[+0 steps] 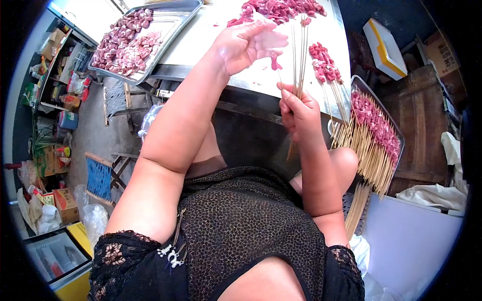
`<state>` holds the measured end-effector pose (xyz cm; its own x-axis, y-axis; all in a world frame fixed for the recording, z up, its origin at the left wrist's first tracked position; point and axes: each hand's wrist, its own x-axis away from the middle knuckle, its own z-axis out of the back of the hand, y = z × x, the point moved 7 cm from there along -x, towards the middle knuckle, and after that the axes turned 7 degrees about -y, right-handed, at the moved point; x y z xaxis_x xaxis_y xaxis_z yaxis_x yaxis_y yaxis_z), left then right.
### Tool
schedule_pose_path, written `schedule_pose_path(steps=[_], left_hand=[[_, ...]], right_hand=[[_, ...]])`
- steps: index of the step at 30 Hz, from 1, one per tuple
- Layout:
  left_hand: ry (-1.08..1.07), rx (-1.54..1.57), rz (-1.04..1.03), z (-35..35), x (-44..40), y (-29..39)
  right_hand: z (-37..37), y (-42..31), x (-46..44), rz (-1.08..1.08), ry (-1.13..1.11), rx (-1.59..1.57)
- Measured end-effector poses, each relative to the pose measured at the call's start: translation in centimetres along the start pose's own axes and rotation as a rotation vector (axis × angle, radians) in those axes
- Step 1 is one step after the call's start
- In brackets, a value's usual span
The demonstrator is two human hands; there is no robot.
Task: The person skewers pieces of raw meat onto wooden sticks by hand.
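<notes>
My right hand (299, 110) is closed around a bundle of thin bamboo skewers (300, 60) at the table's front edge. One of them leans left of the rest, with a small piece of raw meat (275, 62) at its tip. Just above that piece, my left hand (250, 46) is open, its fingers stretched out and blurred by motion. A heap of raw meat pieces (281, 11) lies at the back of the white tabletop (193, 47). Several loaded meat skewers (325, 62) rest on the table to the right of my right hand.
A metal tray (150, 70) of raw meat pieces stands at the table's left. Right of the table, another tray (400, 150) bears many loaded skewers, sticks toward me. A white-and-yellow foam box (385, 49) is at the back right. Stools (99, 178) and packed shelves (60, 105) are on the left.
</notes>
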<state>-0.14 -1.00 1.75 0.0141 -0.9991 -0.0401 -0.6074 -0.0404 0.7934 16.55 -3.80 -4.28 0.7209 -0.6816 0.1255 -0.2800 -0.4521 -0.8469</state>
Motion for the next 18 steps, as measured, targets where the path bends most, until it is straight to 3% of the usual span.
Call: schedule_pose_path(steps=[4,6,9,18], left_hand=[[-0.075,-0.122,0.119,0.0,0.0,-1.5],[-0.014,-0.097,0.055,0.2,-0.1,-1.0],[0.045,-0.012,-0.113,1.0,-0.3,0.5],[0.136,-0.133,-0.18,1.4,-0.3,1.0]], right_hand=[[2.2,-0.7,-0.7,0.232,0.141,0.282],[2.7,-1.0,-0.4,0.313,0.207,0.329],[2.3,-1.3,0.2,0.334,0.236,0.494],[2.0,-1.5,0.8,0.337,0.237,0.626]])
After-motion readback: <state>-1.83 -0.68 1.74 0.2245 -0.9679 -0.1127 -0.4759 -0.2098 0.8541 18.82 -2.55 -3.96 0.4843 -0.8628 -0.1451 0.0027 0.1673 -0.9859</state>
